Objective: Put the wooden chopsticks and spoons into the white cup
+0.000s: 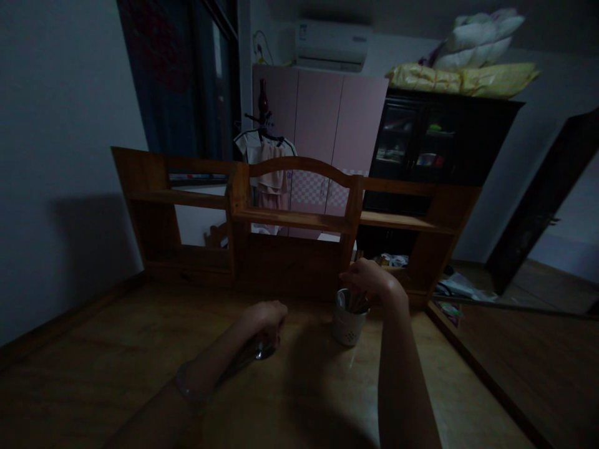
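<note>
My left hand is closed just above the wooden tabletop, left of centre. Under it shows a shiny metal spoon, and a thin dark handle runs back beneath my forearm. A light-coloured utensil holder with small holes in its side stands upright on the table, right of centre. Several slim utensils poke up inside its rim. My right hand is over the holder's mouth, its fingers pointing down and pressed together at the utensils. What those fingertips grip is hidden by the hand and the dim light.
A wooden shelf unit lines the table's back edge, close behind the holder. A raised wooden edge borders the right side. Farther back are a pink wardrobe, a dark cabinet and clothes on a rack. A white wall rises at left.
</note>
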Demonstrator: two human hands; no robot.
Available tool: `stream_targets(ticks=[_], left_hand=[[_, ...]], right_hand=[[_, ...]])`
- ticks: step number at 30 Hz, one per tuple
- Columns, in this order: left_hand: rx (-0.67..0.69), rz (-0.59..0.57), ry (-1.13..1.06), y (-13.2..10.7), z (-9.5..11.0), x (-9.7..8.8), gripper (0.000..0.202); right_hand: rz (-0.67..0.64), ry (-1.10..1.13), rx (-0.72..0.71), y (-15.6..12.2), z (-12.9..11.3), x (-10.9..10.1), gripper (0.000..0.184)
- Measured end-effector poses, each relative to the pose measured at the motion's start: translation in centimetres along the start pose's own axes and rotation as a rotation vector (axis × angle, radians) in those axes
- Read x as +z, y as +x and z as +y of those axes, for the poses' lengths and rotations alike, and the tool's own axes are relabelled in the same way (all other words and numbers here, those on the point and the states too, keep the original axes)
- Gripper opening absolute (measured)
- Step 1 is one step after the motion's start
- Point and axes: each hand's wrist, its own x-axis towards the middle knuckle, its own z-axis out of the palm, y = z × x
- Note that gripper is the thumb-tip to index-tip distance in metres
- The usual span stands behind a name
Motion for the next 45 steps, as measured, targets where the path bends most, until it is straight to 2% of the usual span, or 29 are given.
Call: stream_targets(ticks=[3, 5, 8, 11, 13, 15, 19, 21, 23, 28, 34, 39, 43, 45], left_hand=[[0.006, -0.056, -0.045, -0.6, 0.0, -1.0, 0.014], [0.044, 0.013, -0.08, -1.3, 0.3, -2.0, 0.01], [0.119, 0.184, -0.135, -2.5, 1.3, -3.6, 0.018], [0.2, 0.44, -0.199, -3.6, 2.9, -5.0, 0.024], [0.202, 0.627, -0.23, -4.4, 4.3, -5.4, 0.025], [0.154, 0.759, -0.229, -5.1, 5.7, -5.5, 0.022], [0.058, 0.897, -0.198, -6.4, 7.9, -4.9, 0.01], [0.045, 0.96, -0.169, -7.0, 8.6, -4.6, 0.004], [0.047, 1.021, -0.144, -7.5, 9.1, -4.5, 0.012], [0.105, 1.057, -0.197, -8.5, 9.5, -4.7, 0.014], [0.154, 1.011, -0.339, -8.6, 9.7, -4.6, 0.015], [0.235, 0.993, -0.419, -8.8, 10.0, -5.0, 0.026], [0.19, 1.037, -0.244, -8.0, 8.5, -5.7, 0.025], [0.138, 0.981, -0.098, -7.1, 6.7, -5.9, 0.024]], right_hand=[[0.0, 0.011, -0.018, -0.3, -0.4, -0.3, 0.036], [-0.007, 0.021, -0.042, -0.5, -0.7, -0.4, 0.041], [-0.033, 0.082, -0.147, -0.6, -1.4, -0.4, 0.049], [-0.104, 0.192, -0.288, -0.9, -2.2, -0.4, 0.048], [-0.165, 0.266, -0.352, -1.1, -2.7, -0.4, 0.043], [-0.216, 0.347, -0.407, -1.3, -3.4, -0.3, 0.042], [-0.262, 0.438, -0.558, -1.7, -5.5, 0.0, 0.052], [-0.198, 0.424, -0.664, -1.8, -6.8, 0.3, 0.04], [-0.096, 0.4, -0.748, -2.0, -7.8, 0.6, 0.03], [0.047, 0.39, -0.782, -2.7, -8.9, 0.5, 0.017], [0.129, 0.334, -0.696, -3.5, -9.1, 0.0, 0.014], [0.136, 0.449, -0.68, -3.7, -8.4, -0.6, 0.012], [0.144, 0.669, -0.631, -4.4, -6.5, -1.9, 0.032], [0.196, 0.743, -0.607, -4.9, -5.3, -2.7, 0.031]])
